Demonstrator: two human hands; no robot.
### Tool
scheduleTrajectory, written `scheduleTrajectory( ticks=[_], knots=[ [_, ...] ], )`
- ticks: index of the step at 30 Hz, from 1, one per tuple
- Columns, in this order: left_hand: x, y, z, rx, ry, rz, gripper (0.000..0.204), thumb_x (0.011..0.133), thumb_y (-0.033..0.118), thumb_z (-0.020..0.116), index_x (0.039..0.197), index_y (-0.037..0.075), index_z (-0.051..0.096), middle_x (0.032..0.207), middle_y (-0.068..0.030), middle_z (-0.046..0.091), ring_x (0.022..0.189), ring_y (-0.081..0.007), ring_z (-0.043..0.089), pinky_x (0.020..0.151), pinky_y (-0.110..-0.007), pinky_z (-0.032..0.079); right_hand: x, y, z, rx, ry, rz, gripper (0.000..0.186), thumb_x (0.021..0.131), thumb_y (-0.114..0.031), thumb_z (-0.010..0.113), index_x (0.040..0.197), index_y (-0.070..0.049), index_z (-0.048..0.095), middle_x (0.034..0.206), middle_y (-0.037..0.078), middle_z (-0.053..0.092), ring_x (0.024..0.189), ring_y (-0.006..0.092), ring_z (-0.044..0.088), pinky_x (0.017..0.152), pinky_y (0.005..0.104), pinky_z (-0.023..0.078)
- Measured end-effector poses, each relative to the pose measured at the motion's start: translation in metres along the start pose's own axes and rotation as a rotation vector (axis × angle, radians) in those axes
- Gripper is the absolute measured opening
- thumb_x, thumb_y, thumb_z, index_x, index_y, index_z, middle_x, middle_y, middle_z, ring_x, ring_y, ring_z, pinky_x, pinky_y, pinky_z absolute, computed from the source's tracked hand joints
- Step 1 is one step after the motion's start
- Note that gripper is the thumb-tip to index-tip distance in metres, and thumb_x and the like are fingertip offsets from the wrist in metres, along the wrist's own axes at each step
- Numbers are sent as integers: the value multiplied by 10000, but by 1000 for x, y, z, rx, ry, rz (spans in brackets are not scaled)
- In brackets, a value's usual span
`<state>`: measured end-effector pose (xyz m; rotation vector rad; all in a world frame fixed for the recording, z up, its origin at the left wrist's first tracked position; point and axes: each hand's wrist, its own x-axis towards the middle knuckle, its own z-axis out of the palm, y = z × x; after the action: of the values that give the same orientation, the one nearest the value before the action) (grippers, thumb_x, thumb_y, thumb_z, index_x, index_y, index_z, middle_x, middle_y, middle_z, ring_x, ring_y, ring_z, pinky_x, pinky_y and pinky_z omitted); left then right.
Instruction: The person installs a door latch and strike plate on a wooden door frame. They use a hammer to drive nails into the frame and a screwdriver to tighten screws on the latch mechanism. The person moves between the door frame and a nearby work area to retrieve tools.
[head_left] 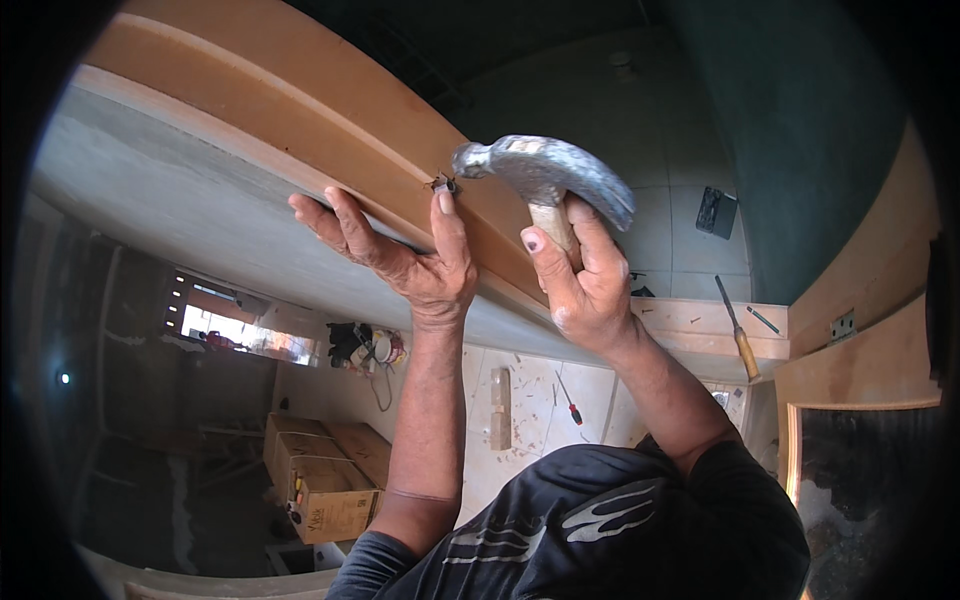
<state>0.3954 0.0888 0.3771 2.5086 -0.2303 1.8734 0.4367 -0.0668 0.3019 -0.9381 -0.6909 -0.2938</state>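
Note:
My left hand (418, 268) is raised against the orange-brown wooden door frame (330, 130), its fingers spread. The tip of its thumb touches a small dark metal fitting (442, 184) on the frame; the fitting's exact kind is too small to make out. My right hand (590, 290) is wrapped round the wooden handle of a claw hammer (545, 172), close under its head. The hammer's striking face points left, just right of the fitting and apart from it. Most of the handle is hidden by my right hand.
On a wooden ledge at right lie a wooden-handled chisel (740, 335) and a green pencil (763, 319). A screwdriver (571, 402), a wood block (501, 410) and shavings are on the tiled floor. A cardboard box (335, 510) stands lower left. A dark rectangular object (716, 212) lies beyond.

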Motion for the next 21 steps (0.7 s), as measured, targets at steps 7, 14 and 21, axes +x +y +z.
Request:
scheduleTrajectory(
  ticks=[7, 14, 21],
  knots=[
    [0, 1, 1, 5, 7, 38, 924, 918, 131, 680, 1634, 212, 101, 1676, -192, 2, 1580, -341, -45, 1270, -578, 95, 2, 1, 5, -21, -19, -48, 352, 998, -100, 647, 1275, 106, 584, 1039, 219, 709, 931, 252, 713, 792, 355, 564],
    [-1, 1, 2, -21, 11, 14, 937, 912, 134, 688, 1634, 195, 93, 1674, -198, -2, 1580, -343, -45, 1272, -570, 93, 2, 3, 4, -14, -6, -34, 347, 998, -106, 642, 1266, 107, 582, 1027, 225, 717, 921, 268, 726, 782, 355, 565],
    [-2, -1, 2, 8, 11, 33, 944, 905, 129, 695, 1634, 216, 100, 1671, -193, 9, 1580, -345, -21, 1274, -563, 106, 4, 6, 1, -88, -63, -89, 384, 1012, -106, 627, 1330, 94, 547, 1099, 161, 675, 989, 188, 647, 860, 311, 526]
  ],
)
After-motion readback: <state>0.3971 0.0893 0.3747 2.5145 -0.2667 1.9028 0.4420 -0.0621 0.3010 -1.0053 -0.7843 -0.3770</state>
